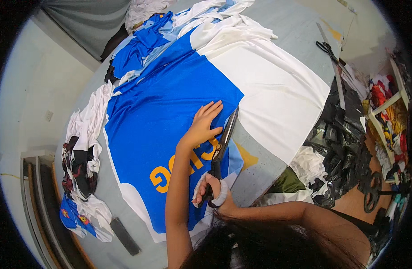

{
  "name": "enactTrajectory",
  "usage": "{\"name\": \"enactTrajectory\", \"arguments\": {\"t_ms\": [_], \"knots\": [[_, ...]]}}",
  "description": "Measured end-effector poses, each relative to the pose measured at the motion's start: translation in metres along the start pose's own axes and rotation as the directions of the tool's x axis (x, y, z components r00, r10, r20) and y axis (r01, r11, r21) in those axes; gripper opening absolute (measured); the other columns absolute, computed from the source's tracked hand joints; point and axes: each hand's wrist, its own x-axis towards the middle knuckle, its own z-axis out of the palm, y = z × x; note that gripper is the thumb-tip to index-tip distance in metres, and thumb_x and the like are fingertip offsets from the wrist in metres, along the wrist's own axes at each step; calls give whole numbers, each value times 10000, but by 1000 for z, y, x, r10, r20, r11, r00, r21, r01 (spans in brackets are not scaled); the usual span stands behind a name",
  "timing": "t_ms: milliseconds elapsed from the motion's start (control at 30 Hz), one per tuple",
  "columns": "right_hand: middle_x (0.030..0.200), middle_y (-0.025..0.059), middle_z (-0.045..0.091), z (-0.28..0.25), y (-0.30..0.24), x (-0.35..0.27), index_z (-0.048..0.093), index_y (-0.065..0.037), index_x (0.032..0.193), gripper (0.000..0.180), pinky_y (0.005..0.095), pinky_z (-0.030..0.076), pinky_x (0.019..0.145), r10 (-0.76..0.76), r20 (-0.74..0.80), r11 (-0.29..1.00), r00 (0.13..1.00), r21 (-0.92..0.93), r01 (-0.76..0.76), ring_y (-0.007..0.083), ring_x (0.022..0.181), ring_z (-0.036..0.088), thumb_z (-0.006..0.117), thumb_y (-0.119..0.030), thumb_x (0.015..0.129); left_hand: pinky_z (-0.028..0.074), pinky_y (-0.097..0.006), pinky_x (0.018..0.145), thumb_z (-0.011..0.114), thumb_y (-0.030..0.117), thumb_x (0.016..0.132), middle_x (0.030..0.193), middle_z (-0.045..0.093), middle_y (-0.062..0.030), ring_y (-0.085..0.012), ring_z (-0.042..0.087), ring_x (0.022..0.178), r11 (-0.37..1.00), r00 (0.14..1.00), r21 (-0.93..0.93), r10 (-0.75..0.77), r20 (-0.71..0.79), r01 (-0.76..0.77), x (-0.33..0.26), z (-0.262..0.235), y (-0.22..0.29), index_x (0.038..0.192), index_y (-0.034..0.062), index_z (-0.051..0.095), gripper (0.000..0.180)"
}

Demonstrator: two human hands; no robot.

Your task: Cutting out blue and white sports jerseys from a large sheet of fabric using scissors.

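Note:
A blue jersey panel (156,116) with yellow lettering and a white margin lies spread over the table. My left hand (203,124) rests flat on it near its right edge, fingers stretched out and thumb apart. A pair of large fabric scissors (225,140) is gripped in my right hand (217,193), whose fingers go through the handles; pale wrapping covers part of the grip. The blades point away from me along the blue panel's right edge, and their tip is close to where white fabric (273,85) begins. Dark hair hides part of the near table edge.
Piled blue and white garments (141,47) lie at the far left, with more crumpled garments (85,157) along the left edge. A dark flat bar (125,236) lies near left. Another pair of scissors (327,50) lies far right. Black plastic bags (340,134) crowd the right side.

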Motion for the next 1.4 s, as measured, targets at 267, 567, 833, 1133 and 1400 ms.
{"name": "enactTrajectory", "arguments": {"t_ms": [267,567,833,1133,1400], "knots": [[609,125,529,0,11,10,439,-32,686,443,323,489,633,-21,-18,998,1000,54,22,222,584,553,335,-391,924,169,-382,1064,598,125,688,1393,314,-78,-266,237,1300,1000,1000,-5,-9,29,9,1,-2,4,1298,59,389,648],[609,112,530,-3,7,25,460,-29,680,450,320,496,627,-78,-34,996,996,41,80,209,575,565,354,-399,915,171,-406,1063,617,177,688,1377,336,-86,-273,271,1279,1000,1000,-1,22,3,-22,0,-1,0,1281,59,409,639],[620,74,493,-8,9,31,473,-23,715,378,332,506,647,-67,-62,996,996,-57,64,197,573,568,468,-361,884,157,-419,1067,610,171,694,1381,331,-77,-270,261,1287,1000,1000,-8,11,5,-10,-1,-1,-3,1284,70,408,632],[613,62,503,-4,-12,46,457,-62,689,384,304,484,578,-47,-115,999,992,-1,47,181,555,573,462,-398,875,129,-414,1076,614,154,720,1410,288,-50,-258,216,1313,1000,995,-16,26,92,-25,0,-4,-4,1324,111,367,654],[648,38,467,3,-1,51,429,-78,738,341,382,513,690,-115,-65,974,991,188,125,179,570,556,413,-376,903,114,-428,1077,593,123,694,1416,275,-51,-262,200,1320,999,993,-41,24,118,-20,2,-8,0,1330,98,355,679]]}}
